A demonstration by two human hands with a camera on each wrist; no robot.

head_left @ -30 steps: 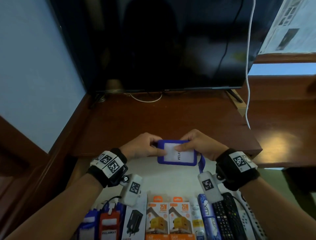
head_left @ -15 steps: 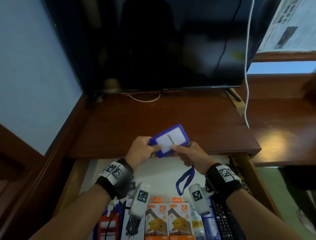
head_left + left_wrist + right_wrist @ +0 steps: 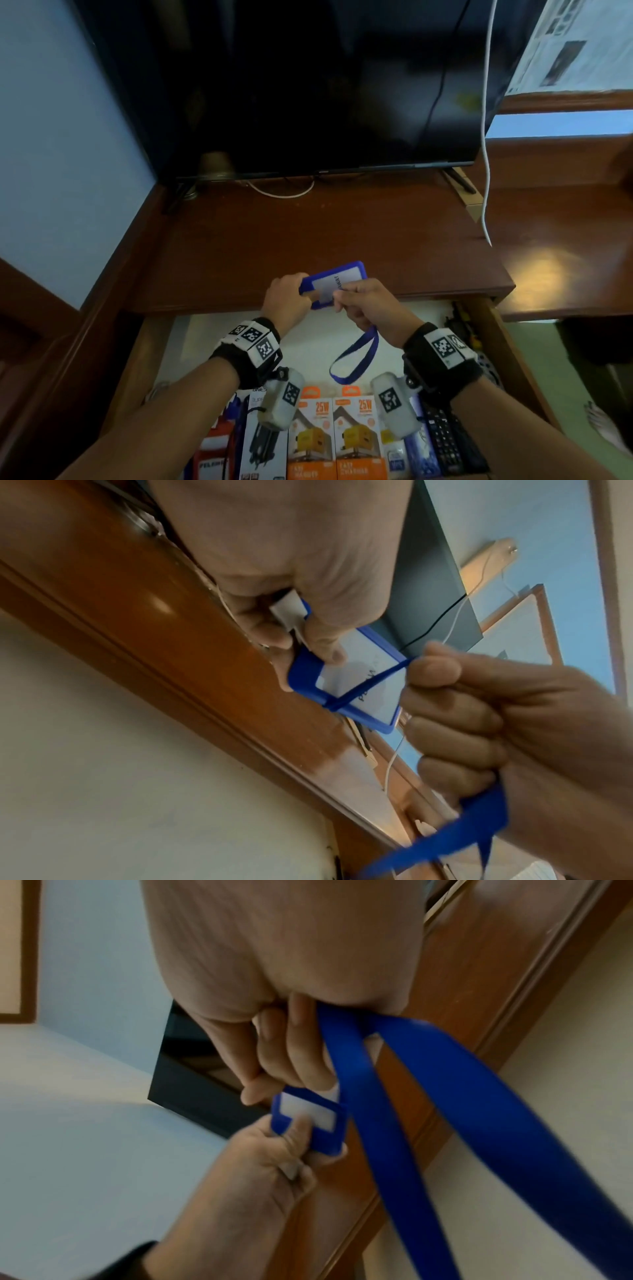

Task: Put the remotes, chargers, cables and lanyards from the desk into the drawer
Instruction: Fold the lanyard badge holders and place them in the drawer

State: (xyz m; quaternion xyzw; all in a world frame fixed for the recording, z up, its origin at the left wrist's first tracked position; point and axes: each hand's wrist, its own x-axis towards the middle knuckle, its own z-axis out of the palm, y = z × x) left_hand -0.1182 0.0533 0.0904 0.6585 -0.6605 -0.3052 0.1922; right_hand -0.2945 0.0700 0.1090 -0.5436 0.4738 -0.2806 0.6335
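A blue badge holder (image 3: 337, 281) with a white card is held over the desk's front edge (image 3: 308, 301), above the open drawer (image 3: 308, 342). My left hand (image 3: 286, 301) pinches its left end, seen close in the left wrist view as the badge holder (image 3: 356, 685). My right hand (image 3: 366, 305) grips the blue lanyard strap (image 3: 356, 356), one turn of which crosses the card (image 3: 373, 680). The rest of the strap (image 3: 445, 1123) hangs from my fist as a loop over the drawer.
The drawer's near part holds orange charger boxes (image 3: 335, 438), a black charger box (image 3: 263, 445), other lanyard badges (image 3: 212, 462) and black remotes (image 3: 445, 442). A dark TV (image 3: 308, 85) stands at the desk's back, and a white cable (image 3: 484, 137) hangs at right.
The badge went from flat between both hands to tilted, held at its left end by my left hand. My right hand shifted onto the strap and drew it across the card.
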